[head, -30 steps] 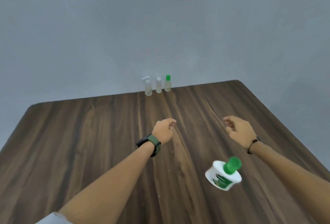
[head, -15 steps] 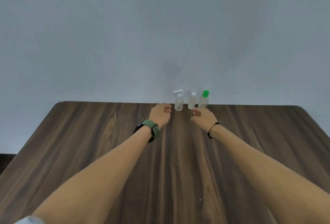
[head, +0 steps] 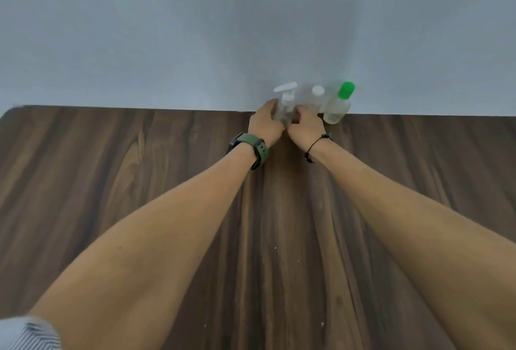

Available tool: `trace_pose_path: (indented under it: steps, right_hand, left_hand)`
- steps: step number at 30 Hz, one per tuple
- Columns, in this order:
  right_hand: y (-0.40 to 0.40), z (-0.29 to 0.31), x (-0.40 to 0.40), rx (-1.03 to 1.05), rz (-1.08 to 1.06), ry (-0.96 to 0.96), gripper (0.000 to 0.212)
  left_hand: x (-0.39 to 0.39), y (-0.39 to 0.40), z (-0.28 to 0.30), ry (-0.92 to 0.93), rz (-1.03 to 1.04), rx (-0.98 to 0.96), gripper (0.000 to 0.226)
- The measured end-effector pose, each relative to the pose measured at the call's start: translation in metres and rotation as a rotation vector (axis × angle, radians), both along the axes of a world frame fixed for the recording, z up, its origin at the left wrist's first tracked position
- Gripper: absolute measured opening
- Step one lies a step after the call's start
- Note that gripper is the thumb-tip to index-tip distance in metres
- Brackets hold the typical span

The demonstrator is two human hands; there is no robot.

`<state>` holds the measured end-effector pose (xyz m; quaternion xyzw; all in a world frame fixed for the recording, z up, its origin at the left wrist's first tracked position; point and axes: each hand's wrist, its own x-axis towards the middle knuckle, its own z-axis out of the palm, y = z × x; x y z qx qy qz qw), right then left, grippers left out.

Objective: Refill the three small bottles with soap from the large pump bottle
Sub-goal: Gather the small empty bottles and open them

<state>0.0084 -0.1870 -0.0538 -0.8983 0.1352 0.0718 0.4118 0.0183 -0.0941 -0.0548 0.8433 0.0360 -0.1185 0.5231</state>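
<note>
Three small clear bottles stand in a row at the table's far edge, against the wall. My left hand (head: 265,123) curls around the left side of the small pump-top bottle (head: 287,101). My right hand (head: 305,124) closes around the lower part of the white-capped bottle (head: 317,97) in the middle and hides its base. The green-capped bottle (head: 338,108) stands free just to the right of my right hand. The large pump bottle is out of view.
The dark wooden table (head: 139,182) runs up to a plain grey wall (head: 251,28). A green watch sits on my left wrist and a thin black band on my right.
Both hands have reached forward to the far edge and closed on the left and middle small bottles. The view has tilted up, so the large pump bottle has dropped out of frame.
</note>
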Motion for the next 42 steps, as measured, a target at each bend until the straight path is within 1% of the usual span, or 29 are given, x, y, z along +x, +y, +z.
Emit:
trace_pose_path:
  steps: [3,5,8,12,15,18,23,28,33,38,42]
  right_hand:
    - [0.007,0.006,-0.021,0.008,-0.008,-0.023,0.037]
    - [0.02,0.01,-0.047,0.034,-0.001,-0.033,0.032]
    - [0.052,0.015,-0.105,0.082,0.036,-0.059,0.027]
    - [0.109,0.012,-0.199,0.11,0.077,-0.043,0.025]
    - [0.145,0.007,-0.266,0.139,0.098,-0.065,0.023]
    - [0.166,0.005,-0.321,0.116,0.172,-0.058,0.026]
    - [0.18,-0.002,-0.384,0.064,0.347,-0.031,0.029]
    - [0.18,-0.007,-0.419,0.023,0.436,-0.026,0.028]
    - [0.177,-0.009,-0.432,-0.028,0.492,-0.019,0.03]
    - [0.178,-0.006,-0.437,-0.027,0.516,0.007,0.037]
    - [0.168,0.001,-0.43,-0.015,0.476,0.007,0.048]
  left_hand:
    - [-0.022,0.015,0.013,-0.037,0.006,0.087,0.034]
    - [-0.048,0.036,0.02,-0.041,0.032,0.116,0.037]
    - [-0.113,0.077,0.027,-0.064,0.043,0.122,0.041]
    - [-0.212,0.136,0.023,-0.064,0.133,0.16,0.03]
    - [-0.281,0.171,0.024,-0.033,0.234,0.098,0.024]
    - [-0.344,0.191,0.025,-0.022,0.302,0.058,0.026]
    - [-0.423,0.206,0.016,0.033,0.449,-0.011,0.024]
    - [-0.465,0.205,0.008,0.061,0.521,-0.024,0.024]
    - [-0.486,0.198,0.005,0.067,0.576,-0.061,0.027]
    - [-0.491,0.195,0.005,0.082,0.604,-0.075,0.029]
    - [-0.492,0.205,0.012,0.101,0.637,-0.115,0.032]
